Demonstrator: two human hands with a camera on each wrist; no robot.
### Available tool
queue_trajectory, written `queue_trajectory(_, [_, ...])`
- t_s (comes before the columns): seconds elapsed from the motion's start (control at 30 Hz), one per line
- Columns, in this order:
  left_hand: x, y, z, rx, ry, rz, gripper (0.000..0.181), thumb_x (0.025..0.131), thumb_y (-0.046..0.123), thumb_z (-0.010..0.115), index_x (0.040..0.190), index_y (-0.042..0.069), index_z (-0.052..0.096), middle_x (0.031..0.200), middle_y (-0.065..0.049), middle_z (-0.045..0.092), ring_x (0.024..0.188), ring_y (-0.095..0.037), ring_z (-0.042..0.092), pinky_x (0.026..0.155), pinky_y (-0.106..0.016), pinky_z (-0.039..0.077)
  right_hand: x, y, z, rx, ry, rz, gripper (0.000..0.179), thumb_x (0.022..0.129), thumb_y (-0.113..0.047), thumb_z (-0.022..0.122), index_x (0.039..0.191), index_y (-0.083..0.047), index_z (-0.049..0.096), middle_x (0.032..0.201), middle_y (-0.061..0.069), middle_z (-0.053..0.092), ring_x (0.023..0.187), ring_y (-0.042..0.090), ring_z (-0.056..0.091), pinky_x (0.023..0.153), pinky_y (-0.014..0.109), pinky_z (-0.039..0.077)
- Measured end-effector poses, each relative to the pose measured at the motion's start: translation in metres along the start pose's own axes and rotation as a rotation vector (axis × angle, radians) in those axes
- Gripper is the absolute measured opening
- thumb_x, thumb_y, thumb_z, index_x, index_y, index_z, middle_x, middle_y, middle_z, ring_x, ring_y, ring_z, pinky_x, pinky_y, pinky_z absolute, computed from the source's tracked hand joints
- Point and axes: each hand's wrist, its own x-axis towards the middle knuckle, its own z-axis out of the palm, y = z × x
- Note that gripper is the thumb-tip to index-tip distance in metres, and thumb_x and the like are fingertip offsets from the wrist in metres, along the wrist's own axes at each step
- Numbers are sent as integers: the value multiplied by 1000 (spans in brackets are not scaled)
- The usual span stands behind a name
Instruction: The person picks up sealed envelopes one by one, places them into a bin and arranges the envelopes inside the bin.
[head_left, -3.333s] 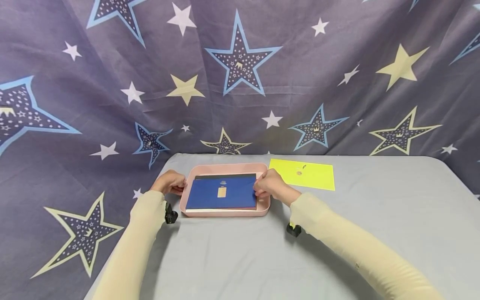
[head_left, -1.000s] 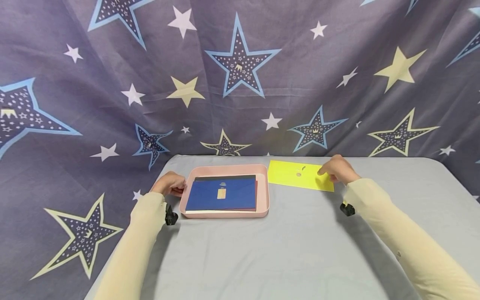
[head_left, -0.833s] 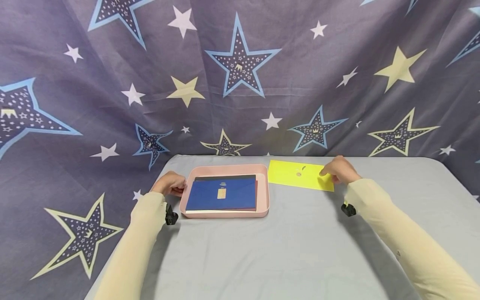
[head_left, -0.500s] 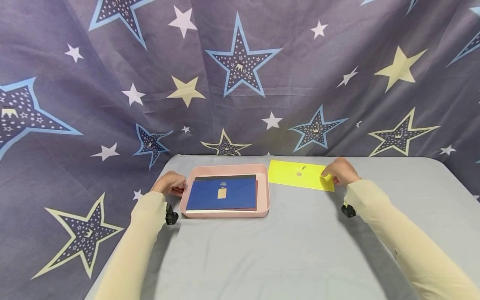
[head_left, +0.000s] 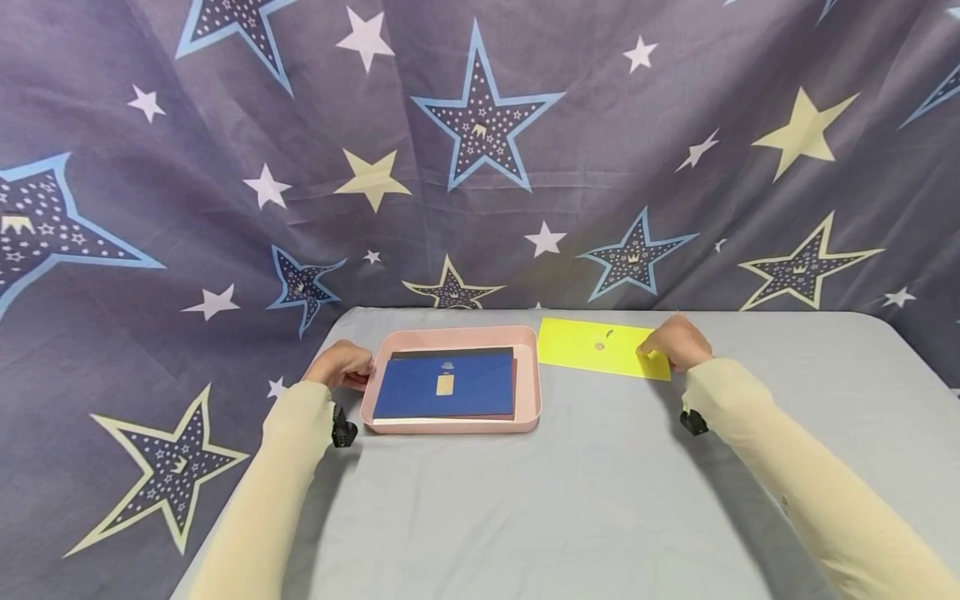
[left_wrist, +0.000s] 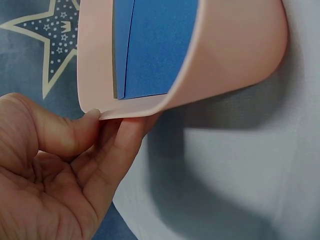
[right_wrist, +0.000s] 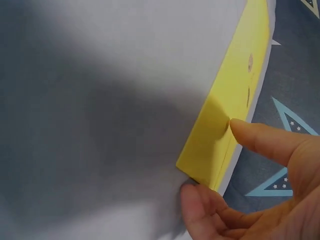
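Note:
A pink tray (head_left: 450,427) on the table holds a stack of flat envelopes, a blue envelope (head_left: 480,387) with a small gold label on top. Darker, maroon and white edges peek out beneath it. My left hand (head_left: 341,365) grips the tray's left side; in the left wrist view the thumb lies at the rim, fingers behind the wall. To the right of the tray a yellow envelope (head_left: 570,343) lies flat. My right hand (head_left: 678,342) pinches its right end, thumb on the top face and curled fingers at the short edge, as the right wrist view shows.
A grey cloth covers the table (head_left: 525,517), whose back edge meets a purple curtain (head_left: 315,100) printed with stars. Black wrist cameras (head_left: 343,429) hang below both cream sleeves.
My right hand has moved from the tray's right side to the far end of the yellow envelope and stays there with small shifts. The left hand, tray and yellow envelope hold their places.

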Motion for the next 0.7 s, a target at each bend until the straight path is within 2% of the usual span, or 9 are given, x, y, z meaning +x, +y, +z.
queue_trajectory(0.13, [-2, 1, 1, -4, -5, 1, 11, 78, -4, 41, 78, 3, 49, 69, -2, 51, 59, -12, 56, 62, -24, 61, 1, 1, 3, -17, -2, 1, 51, 88, -19, 72, 124, 14, 56, 99, 18, 55, 62, 19, 49, 52, 25, 45])
queue_trajectory(0.47, [-2, 1, -1, 1, -11, 3, 12, 77, -5, 41, 77, 3, 50, 70, -3, 51, 60, -12, 55, 63, -24, 61, 3, 3, 3, 22, -5, -1, 54, 87, -20, 73, 125, 14, 55, 93, 15, 52, 57, 15, 41, 51, 24, 39])
queue_trajectory(0.7, [-2, 1, 0, -9, -11, 5, 12, 76, -4, 40, 77, 4, 49, 69, -2, 51, 60, -12, 56, 63, -25, 62, 6, 6, 3, 53, -10, 28, 57, 87, -20, 73, 128, 14, 52, 102, 17, 50, 60, 15, 39, 53, 25, 36])
